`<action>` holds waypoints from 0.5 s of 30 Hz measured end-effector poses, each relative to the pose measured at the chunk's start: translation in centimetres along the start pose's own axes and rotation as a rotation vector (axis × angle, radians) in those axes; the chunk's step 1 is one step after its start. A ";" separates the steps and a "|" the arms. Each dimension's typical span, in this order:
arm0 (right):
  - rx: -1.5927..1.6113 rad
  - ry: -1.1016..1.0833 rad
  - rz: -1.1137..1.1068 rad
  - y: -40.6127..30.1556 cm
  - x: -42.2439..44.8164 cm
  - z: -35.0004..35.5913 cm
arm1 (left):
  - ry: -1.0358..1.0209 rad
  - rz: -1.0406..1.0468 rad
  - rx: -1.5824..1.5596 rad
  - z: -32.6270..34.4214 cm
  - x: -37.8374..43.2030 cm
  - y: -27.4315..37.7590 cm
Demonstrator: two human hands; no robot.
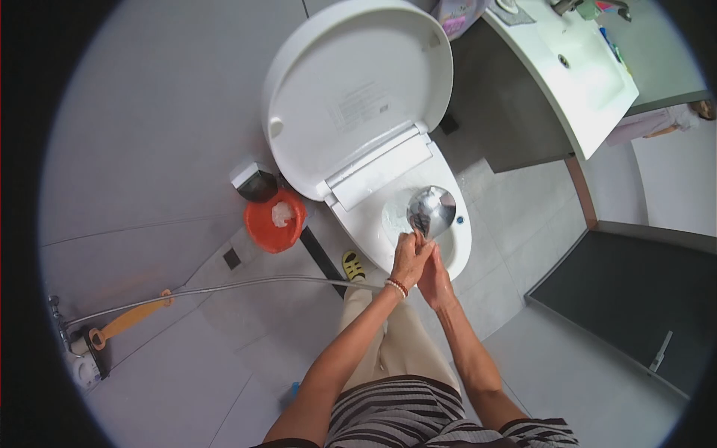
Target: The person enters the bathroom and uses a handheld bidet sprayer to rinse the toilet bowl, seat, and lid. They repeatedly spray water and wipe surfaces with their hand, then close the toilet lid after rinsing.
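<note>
Over the front part of the toilet bowl [462,246] is a round chrome shower head [432,210]. My left hand [411,259], with a beaded bracelet at the wrist, is closed around its handle. My right hand [437,278] is against the left one, palm turned inward; whether it also grips the handle cannot be told. The toilet lid [364,84] stands raised behind the bowl. A metal shower hose [246,281] runs from the wall fitting at the left to my forearms, where its end is hidden. Water wets the bowl inside.
A red waste bin [269,235] with crumpled paper stands left of the toilet, near a paper holder [255,182]. A washbasin [582,73] on a grey cabinet is at upper right. A dark door [627,297] is at right. A person [661,120] shows at the right edge.
</note>
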State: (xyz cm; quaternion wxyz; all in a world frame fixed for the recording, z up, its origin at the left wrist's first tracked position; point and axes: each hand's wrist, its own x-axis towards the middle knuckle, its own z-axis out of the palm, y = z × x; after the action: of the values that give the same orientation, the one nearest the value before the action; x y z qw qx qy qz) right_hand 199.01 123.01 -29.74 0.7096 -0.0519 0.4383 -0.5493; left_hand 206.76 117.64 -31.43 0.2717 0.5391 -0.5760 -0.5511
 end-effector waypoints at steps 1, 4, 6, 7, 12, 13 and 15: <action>-0.002 0.013 -0.052 0.2 -0.2 0.7 | -0.037 -0.023 -0.002 -0.6 0.1 0.8; -0.023 0.027 -0.188 0.7 -0.8 2.7 | -0.193 -0.104 -0.085 -3.6 0.3 4.3; -0.075 0.136 -0.331 1.2 -1.1 4.5 | -0.330 -0.133 -0.138 -6.7 0.6 6.9; -0.029 0.225 -0.366 1.4 -0.8 4.9 | -0.406 -0.132 -0.165 -8.4 1.0 7.3; -0.111 0.450 -0.313 -1.2 -1.5 5.1 | 0.510 0.590 0.323 -18.1 4.9 14.2; -0.152 0.446 -0.316 -1.9 -1.9 5.1 | 0.564 0.584 0.290 -19.7 6.2 16.5; -0.254 0.448 -0.362 -3.4 -2.2 7.4 | 0.653 0.643 0.347 -22.2 9.7 19.7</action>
State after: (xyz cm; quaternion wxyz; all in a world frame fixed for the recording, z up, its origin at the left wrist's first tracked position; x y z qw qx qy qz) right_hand 201.50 120.49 -22.07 0.4739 -0.0948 0.6324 -0.6054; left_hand 217.98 97.43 -10.46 0.5005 0.5160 -0.6815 -0.1374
